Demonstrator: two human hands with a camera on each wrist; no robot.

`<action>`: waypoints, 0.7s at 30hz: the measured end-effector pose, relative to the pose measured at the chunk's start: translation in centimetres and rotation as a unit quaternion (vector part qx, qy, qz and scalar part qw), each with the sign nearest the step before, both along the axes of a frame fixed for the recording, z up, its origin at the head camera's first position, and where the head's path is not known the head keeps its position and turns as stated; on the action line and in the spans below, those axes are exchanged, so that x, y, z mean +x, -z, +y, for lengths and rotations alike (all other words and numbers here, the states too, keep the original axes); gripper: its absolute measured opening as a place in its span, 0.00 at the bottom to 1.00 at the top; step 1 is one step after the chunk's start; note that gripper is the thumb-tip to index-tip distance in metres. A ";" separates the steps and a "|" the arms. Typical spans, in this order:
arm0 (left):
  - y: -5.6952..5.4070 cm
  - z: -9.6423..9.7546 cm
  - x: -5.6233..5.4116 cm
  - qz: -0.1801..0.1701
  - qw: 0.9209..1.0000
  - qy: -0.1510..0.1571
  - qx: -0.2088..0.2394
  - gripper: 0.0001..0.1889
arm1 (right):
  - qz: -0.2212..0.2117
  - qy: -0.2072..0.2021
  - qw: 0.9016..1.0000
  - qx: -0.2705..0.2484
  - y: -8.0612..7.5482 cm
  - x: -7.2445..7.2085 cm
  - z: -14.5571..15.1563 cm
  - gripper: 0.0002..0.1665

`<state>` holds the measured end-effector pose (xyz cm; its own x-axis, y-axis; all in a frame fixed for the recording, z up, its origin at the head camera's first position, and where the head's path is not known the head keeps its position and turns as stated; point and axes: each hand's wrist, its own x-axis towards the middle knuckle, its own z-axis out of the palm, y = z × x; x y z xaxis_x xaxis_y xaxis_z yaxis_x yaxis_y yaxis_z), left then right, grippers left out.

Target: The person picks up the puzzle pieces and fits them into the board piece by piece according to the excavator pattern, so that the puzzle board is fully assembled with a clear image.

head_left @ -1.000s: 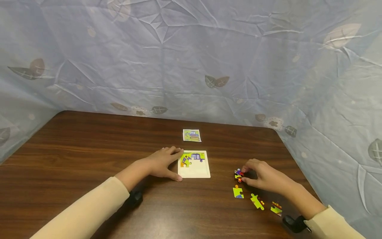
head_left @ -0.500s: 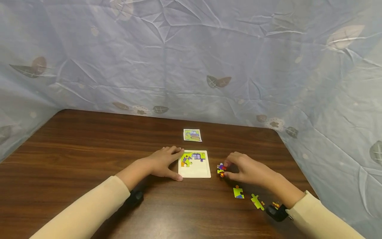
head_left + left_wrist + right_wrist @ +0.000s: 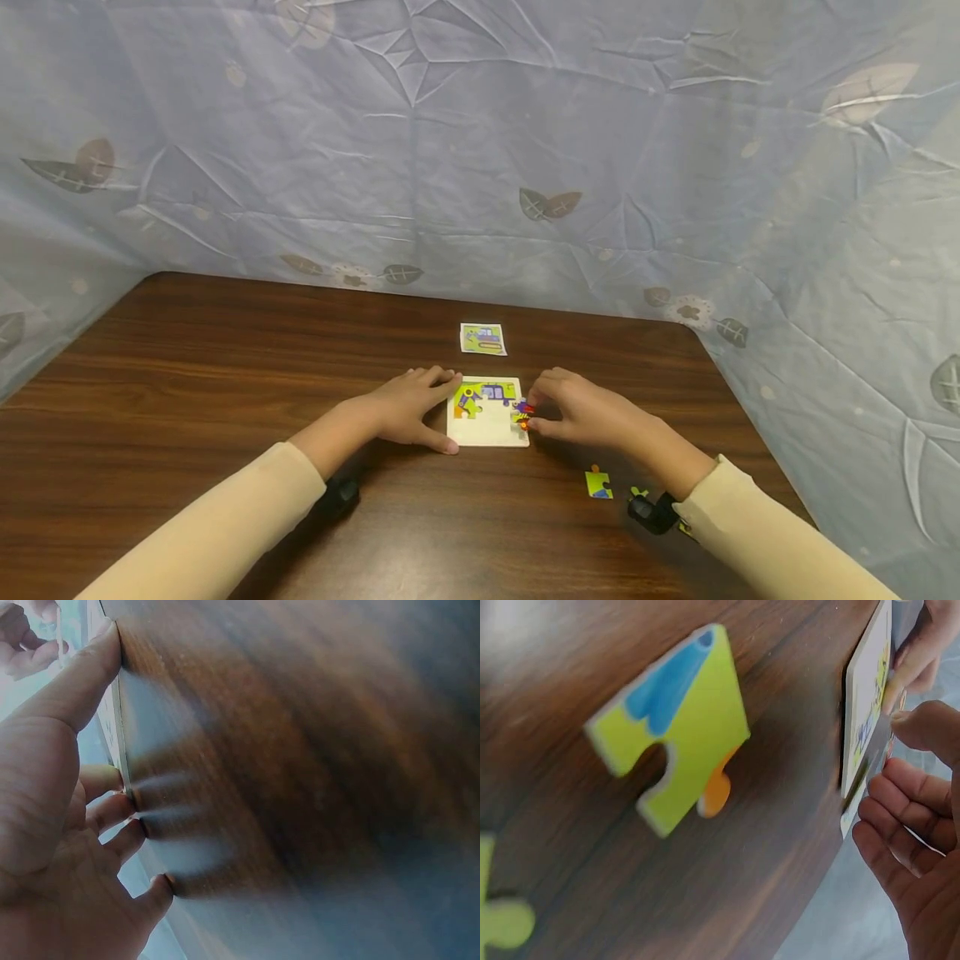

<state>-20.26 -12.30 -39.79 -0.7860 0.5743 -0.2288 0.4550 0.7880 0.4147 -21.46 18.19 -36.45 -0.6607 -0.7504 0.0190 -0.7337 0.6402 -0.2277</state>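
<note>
A white puzzle tray lies on the table with joined pieces along its top and left, showing a purple vehicle on green. My left hand rests at the tray's left edge, fingers spread and fairly straight, thumb at the lower left corner; in the left wrist view the fingertips touch the table by the edge. My right hand pinches a purple, red and yellow puzzle piece between thumb and fingers over the tray's right side. In the right wrist view that piece is seen edge-on.
A small picture card of the vehicle lies behind the tray. A green puzzle piece lies to the front right; further loose pieces are partly hidden under my right wrist. A patterned cloth hangs behind the table.
My right hand has carried the pinched puzzle piece leftward from beside the loose pieces to the tray's right side. The left hand has stayed in place.
</note>
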 end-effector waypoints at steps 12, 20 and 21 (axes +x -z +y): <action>-0.1 -0.2 0.0 0.002 1.000 -0.003 0.005 0.56 | 0.011 -0.015 1.000 0.020 1.0 -1.0 -2.9 0.11; 0.0 0.0 0.0 0.004 1.000 0.001 0.008 0.56 | 0.021 -0.022 0.999 0.039 1.5 -1.3 -4.1 0.12; 0.0 0.0 0.0 0.003 1.000 0.000 0.008 0.56 | 0.022 -0.023 0.999 0.040 1.5 -1.3 -4.3 0.12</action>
